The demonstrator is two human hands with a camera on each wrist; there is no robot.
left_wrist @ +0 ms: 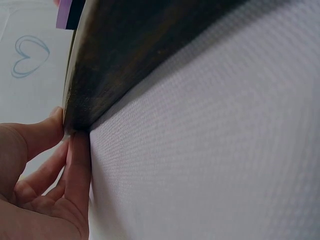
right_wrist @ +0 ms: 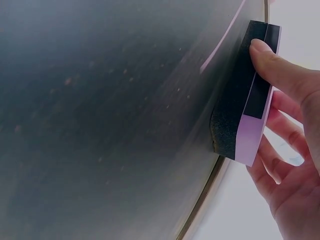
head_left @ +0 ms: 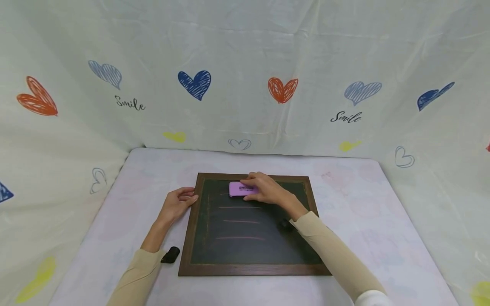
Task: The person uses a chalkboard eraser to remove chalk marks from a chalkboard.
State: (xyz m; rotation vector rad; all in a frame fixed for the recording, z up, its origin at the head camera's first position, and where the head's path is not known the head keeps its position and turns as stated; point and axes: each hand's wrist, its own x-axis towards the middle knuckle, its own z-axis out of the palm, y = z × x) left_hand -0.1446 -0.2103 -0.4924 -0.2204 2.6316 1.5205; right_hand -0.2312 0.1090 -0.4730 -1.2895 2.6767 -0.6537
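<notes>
A small chalkboard [head_left: 245,250] in a brown wooden frame lies on the table, with several pinkish chalk lines [head_left: 241,221] across its middle. My right hand [head_left: 266,189] holds a purple board eraser [head_left: 235,189] near the board's top edge, over the uppermost line. In the right wrist view, thumb and fingers grip the eraser [right_wrist: 250,137] from opposite sides, its dark felt face toward the board. At the upper left corner, my left hand [head_left: 176,207] pinches the wooden frame [left_wrist: 80,100], thumb on top and fingertips at its lower edge.
The table [head_left: 352,204] has a pale patterned cover. Behind and beside it hangs a white sheet [head_left: 245,51] printed with hearts and the word Smile. A black wrist device [head_left: 170,255] sits by the left sleeve, and the right forearm crosses the board's right side.
</notes>
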